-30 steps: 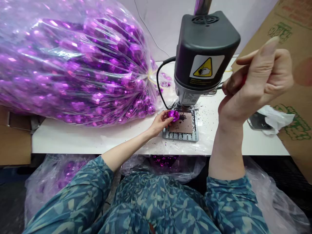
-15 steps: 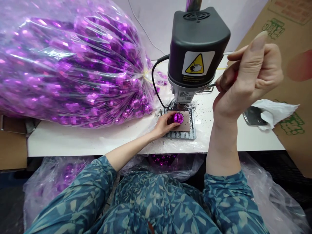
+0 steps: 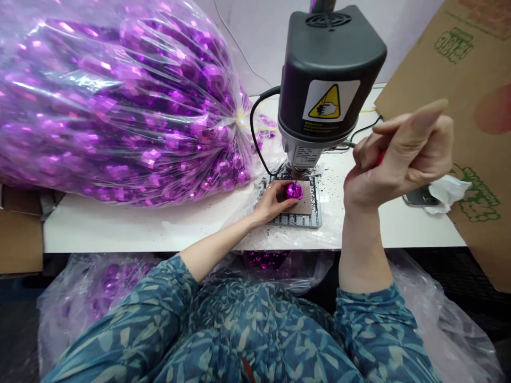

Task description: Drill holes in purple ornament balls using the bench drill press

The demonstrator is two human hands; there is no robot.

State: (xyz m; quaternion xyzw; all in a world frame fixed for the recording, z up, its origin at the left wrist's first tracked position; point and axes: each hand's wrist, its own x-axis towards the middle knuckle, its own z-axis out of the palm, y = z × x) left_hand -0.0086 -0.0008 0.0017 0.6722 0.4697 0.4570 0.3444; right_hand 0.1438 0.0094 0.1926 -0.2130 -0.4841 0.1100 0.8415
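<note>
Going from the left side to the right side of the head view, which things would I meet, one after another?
Tied clear plastic bag of purple faceted balls, left hand, single shiny purple ball, right hand, crumpled white tissue.

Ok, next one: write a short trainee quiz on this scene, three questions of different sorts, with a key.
1. Which hand holds the purple ball over the brown board?
2. True or false: the tied clear bag lies left of the black machine head.
3. Fill in: the warning label shows a hand inside a yellow ____.

Key: 1. The left hand. 2. True. 3. Triangle.
</note>
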